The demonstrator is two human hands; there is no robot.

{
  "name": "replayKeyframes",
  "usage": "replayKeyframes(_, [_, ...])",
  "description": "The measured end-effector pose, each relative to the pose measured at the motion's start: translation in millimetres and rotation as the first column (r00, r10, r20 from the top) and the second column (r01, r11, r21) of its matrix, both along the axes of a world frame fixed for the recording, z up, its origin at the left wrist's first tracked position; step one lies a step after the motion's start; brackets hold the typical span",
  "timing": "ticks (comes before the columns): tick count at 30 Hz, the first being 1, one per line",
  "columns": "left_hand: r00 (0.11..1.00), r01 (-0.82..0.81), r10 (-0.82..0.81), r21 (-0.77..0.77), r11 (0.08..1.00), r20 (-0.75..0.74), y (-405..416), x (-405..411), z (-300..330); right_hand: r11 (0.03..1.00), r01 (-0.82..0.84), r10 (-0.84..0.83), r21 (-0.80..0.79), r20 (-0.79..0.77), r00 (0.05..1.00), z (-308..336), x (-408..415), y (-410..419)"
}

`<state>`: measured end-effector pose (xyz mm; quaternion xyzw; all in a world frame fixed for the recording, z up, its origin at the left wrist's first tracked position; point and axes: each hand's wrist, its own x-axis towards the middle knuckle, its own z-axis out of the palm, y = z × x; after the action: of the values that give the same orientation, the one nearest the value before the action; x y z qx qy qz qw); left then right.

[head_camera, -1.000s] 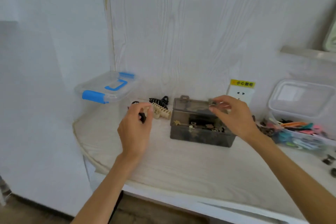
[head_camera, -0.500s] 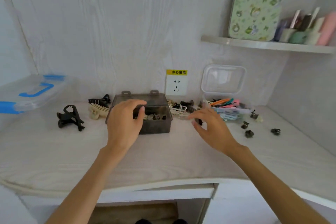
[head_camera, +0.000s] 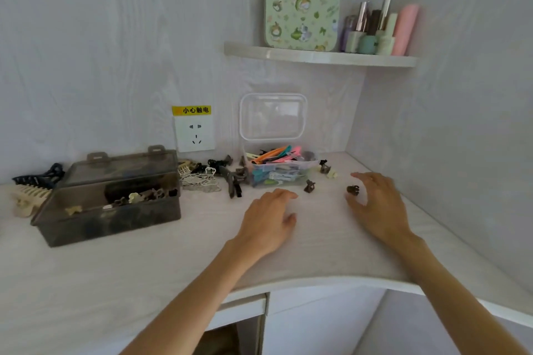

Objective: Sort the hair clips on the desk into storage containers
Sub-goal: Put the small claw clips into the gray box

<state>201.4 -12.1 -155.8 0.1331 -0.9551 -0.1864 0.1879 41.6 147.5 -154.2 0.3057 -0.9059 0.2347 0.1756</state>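
A pale desk (head_camera: 317,253) in a corner holds two open containers. At nine o'clock sits a smoky grey box (head_camera: 109,210), its lid tilted back, with small dark and cream clips on its inner tray. At twelve o'clock stands a clear tub (head_camera: 281,176), lid propped upright against the wall, filled with long clips in orange, pink, teal and blue. Between them lies a loose pile (head_camera: 213,176) of white, black and brown clips. Large navy and cream claw clips lie at the box's far left. The left hand (head_camera: 266,225) rests flat at centre, fingers relaxed. The right hand (head_camera: 377,207), at two o'clock, has its fingers spread and curved, thumb just beside a tiny brown claw clip (head_camera: 352,189) that it is not gripping. Another brown clip (head_camera: 309,186) lies near the tub.
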Motion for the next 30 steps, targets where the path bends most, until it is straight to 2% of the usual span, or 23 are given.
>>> replayKeyframes(2, [0.999,-0.032,0.032,-0.014,0.999,0.02,5,-23,2,0.982,0.119,-0.139,0.144,0.14,0.98,-7,-13,3])
replayKeyframes(4, [0.998,-0.056,0.057,-0.05,0.997,0.034,10,-45,0,0.968,0.174,-0.217,0.181,0.25,0.944,-14,-22,2])
replayKeyframes(8, [0.995,-0.096,0.096,-0.113,0.989,0.002,15,-71,-9,0.958,0.131,-0.177,0.257,0.163,0.971,-18,-28,1])
replayKeyframes(10, [0.996,-0.083,0.08,-0.067,0.994,-0.045,11,-72,-11,0.978,0.053,-0.077,0.203,0.112,0.991,-18,-26,2])
replayKeyframes(13, [0.991,-0.062,0.073,0.102,0.993,-0.115,4,-68,-11,0.999,-0.015,0.017,-0.035,0.067,0.998,-12,-21,4])
replayKeyframes(15, [0.985,-0.067,0.1,0.22,0.973,-0.14,1,-65,-9,0.969,0.154,-0.156,-0.192,0.003,0.988,-6,-27,9])
replayKeyframes(16, [0.983,-0.075,0.114,0.251,0.965,-0.142,0,-65,-9,0.941,0.266,-0.27,-0.211,0.012,0.963,-5,-31,12])
replayKeyframes(18, [0.981,-0.089,0.13,0.262,0.961,-0.141,0,-65,-9,0.922,0.381,-0.375,-0.072,0.09,0.923,-7,-35,16])
replayKeyframes(20, [0.98,-0.102,0.14,0.249,0.963,-0.139,1,-64,-7,0.952,0.305,-0.307,0.04,0.182,0.934,-11,-33,11])
replayKeyframes(23, [0.973,-0.152,0.183,0.207,0.967,-0.142,3,-63,-6,0.999,0.038,-0.032,-0.017,0.288,0.957,-9,-26,-1])
replayKeyframes(26, [0.963,-0.196,0.224,0.183,0.963,-0.151,3,-61,-5,0.974,-0.219,0.203,0.058,0.21,0.957,-6,-18,-14])
replayKeyframes(28, [0.963,-0.198,0.223,0.164,0.966,-0.151,4,-60,-5,0.951,-0.285,0.267,0.118,0.147,0.952,-8,-12,-22])
replayKeyframes(30, [0.97,-0.179,0.197,0.127,0.975,-0.141,4,-59,-6,0.953,-0.288,0.281,0.092,0.076,0.957,-11,-7,-28])
